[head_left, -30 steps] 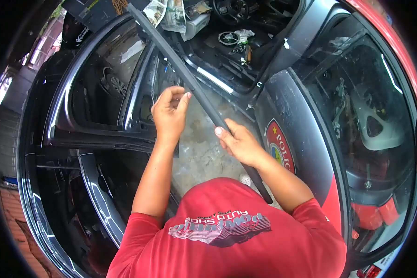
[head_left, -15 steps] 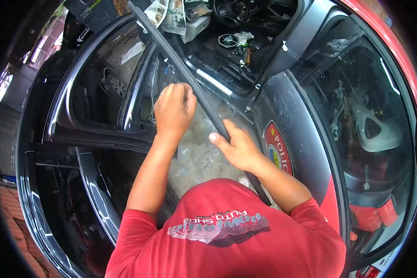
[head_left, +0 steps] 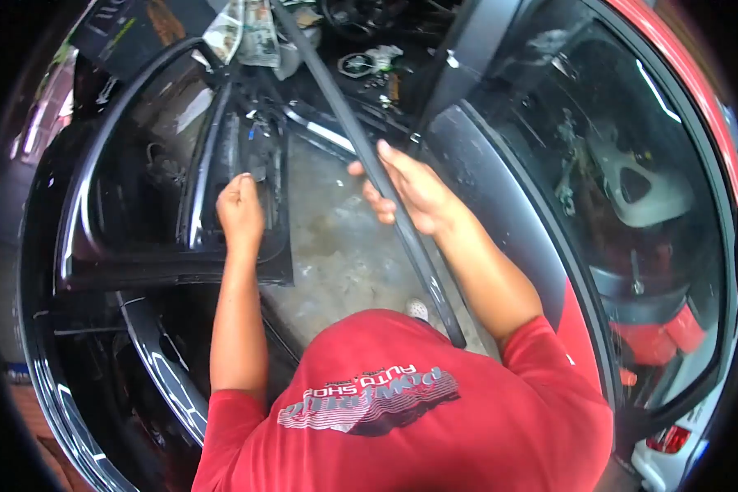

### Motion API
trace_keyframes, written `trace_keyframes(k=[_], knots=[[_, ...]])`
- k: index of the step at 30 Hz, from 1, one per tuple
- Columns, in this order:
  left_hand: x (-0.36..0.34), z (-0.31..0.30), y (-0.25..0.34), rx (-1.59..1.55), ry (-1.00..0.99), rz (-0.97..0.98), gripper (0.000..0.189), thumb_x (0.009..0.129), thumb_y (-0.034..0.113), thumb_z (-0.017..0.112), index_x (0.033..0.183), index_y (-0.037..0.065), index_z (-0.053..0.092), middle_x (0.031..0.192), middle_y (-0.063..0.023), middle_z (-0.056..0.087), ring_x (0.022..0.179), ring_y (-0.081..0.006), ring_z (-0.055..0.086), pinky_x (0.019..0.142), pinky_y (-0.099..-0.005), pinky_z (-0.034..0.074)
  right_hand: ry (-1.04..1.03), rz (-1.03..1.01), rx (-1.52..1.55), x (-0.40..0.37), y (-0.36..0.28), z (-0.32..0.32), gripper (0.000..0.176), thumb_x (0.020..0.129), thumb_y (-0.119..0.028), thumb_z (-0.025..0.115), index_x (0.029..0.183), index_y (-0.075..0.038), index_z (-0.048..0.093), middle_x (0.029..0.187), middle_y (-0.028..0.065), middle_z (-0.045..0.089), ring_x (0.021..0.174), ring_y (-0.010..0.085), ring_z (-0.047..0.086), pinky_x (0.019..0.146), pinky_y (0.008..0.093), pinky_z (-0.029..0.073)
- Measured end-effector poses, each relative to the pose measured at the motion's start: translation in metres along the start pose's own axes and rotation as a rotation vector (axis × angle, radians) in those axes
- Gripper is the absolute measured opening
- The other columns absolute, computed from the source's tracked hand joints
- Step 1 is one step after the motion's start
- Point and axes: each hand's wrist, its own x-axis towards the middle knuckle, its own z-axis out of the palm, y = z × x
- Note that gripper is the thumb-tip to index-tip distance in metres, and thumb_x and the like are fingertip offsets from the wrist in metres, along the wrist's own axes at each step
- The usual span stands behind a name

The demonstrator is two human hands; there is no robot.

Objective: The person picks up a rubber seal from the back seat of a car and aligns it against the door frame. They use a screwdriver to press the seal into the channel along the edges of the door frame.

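A long, dark trim strip (head_left: pixel 332 90) runs slantwise from the top of the view down to the front of my red shirt. My right hand (head_left: pixel 418 195) is closed around its middle, with fingertips showing past the strip's left side. Left of the strip and apart from it, my left hand (head_left: pixel 241 211) is closed with thumb and fingertips together. Whatever those fingers hold, if anything, is hidden. Behind that hand stands an open dark car door (head_left: pixel 160 256).
A grey and red car door with a window (head_left: pixel 623 176) stands close on my right. Ahead is the car's sill (head_left: pixel 320 135), with newspaper (head_left: pixel 258 34) and several loose items beyond. Concrete floor (head_left: pixel 328 238) shows between the doors.
My left hand has moved left, away from the strip. My right hand has moved up along the view and now has its fingers around the strip. The camera view has shifted slightly.
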Motion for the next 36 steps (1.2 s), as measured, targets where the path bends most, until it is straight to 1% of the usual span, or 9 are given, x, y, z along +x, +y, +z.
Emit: trace_keyframes(k=[2,4,6,12,29,32,33,35,36], knots=[[-0.011,0.006,0.03,-0.036,-0.096,-0.179,0.041,0.11,0.027,0.059,0.082,-0.001,0.067,0.067,0.0026,0.056,0.066,-0.0077,0.053,0.064,-0.031,0.047,0.031,0.007,0.031,0.012,-0.005,-0.011,0.066,0.113,-0.063,0.046,0.134,-0.002,0.061,0.083,0.0048,0.061,0.059,0.0106,0.052,0.054,0.0286,0.044],[-0.012,0.013,0.017,-0.078,-0.152,-0.094,0.035,0.11,0.027,0.064,0.091,0.001,0.078,0.072,0.0012,0.066,0.067,-0.0055,0.058,0.063,-0.0267,0.049,0.056,0.017,0.063,0.018,-0.002,-0.02,0.067,0.113,-0.064,0.045,0.132,-0.002,0.062,0.083,0.004,0.061,0.059,0.0103,0.051,0.054,0.0286,0.044],[-0.014,0.017,0.013,-0.127,-0.187,-0.114,0.022,0.105,0.01,0.07,0.121,0.0,0.081,0.092,-0.0054,0.08,0.075,-0.0076,0.068,0.067,-0.0236,0.052,0.095,0.026,0.021,0.024,-0.005,-0.019,0.066,0.112,-0.064,0.046,0.13,-0.002,0.062,0.084,0.0034,0.061,0.059,0.0096,0.049,0.055,0.0287,0.044],[-0.018,0.018,0.021,-0.103,-0.253,-0.162,0.023,0.106,0.009,0.069,0.121,-0.005,0.078,0.094,-0.0073,0.079,0.077,-0.0118,0.075,0.07,-0.0252,0.058,0.091,0.0,0.012,0.031,-0.007,-0.017,0.063,0.112,-0.062,0.049,0.126,-0.002,0.062,0.083,0.0052,0.064,0.059,0.0094,0.052,0.054,0.0296,0.045],[-0.012,0.001,0.023,0.078,-0.144,-0.08,0.041,0.113,0.027,0.062,0.078,0.004,0.064,0.058,0.0043,0.048,0.051,-0.0081,0.047,0.05,-0.0282,0.044,0.172,-0.137,-0.414,0.007,0.02,0.012,0.058,0.111,-0.058,0.057,0.128,-0.003,0.058,0.076,0.0027,0.062,0.056,0.0102,0.053,0.05,0.0284,0.044],[-0.009,0.003,0.044,-0.025,-0.216,-0.276,0.022,0.109,0.014,0.063,0.097,-0.002,0.073,0.075,-0.0027,0.068,0.066,-0.0113,0.063,0.06,-0.0282,0.051,0.207,-0.154,-0.523,0.0,0.03,0.021,0.055,0.112,-0.054,0.055,0.131,-0.003,0.059,0.079,0.0027,0.061,0.06,0.0102,0.054,0.054,0.0277,0.044],[-0.009,0.008,0.044,-0.118,-0.221,-0.193,0.018,0.108,0.014,0.065,0.114,-0.001,0.073,0.097,-0.0096,0.072,0.083,-0.0149,0.07,0.069,-0.0289,0.055,0.222,-0.148,-0.57,-0.001,0.032,0.024,0.054,0.113,-0.052,0.054,0.135,-0.004,0.06,0.082,0.0029,0.061,0.063,0.0104,0.054,0.057,0.0272,0.045],[-0.003,0.004,0.052,-0.199,-0.335,-0.072,0.049,0.104,0.004,0.067,0.152,-0.001,0.061,0.149,-0.0251,0.064,0.13,-0.0265,0.07,0.097,-0.0351,0.059,0.215,-0.158,-0.639,-0.004,0.034,0.028,0.053,0.114,-0.052,0.053,0.136,-0.004,0.06,0.082,0.0028,0.061,0.063,0.0103,0.055,0.057,0.0273,0.045],[0.0,0.003,0.056,-0.197,-0.327,-0.069,0.049,0.104,0.004,0.067,0.152,-0.001,0.061,0.149,-0.0251,0.064,0.13,-0.0265,0.07,0.097,-0.0351,0.059,0.216,-0.166,-0.704,-0.006,0.035,0.031,0.052,0.114,-0.052,0.053,0.136,-0.005,0.06,0.082,0.0027,0.061,0.063,0.0102,0.055,0.057,0.0273,0.045]])
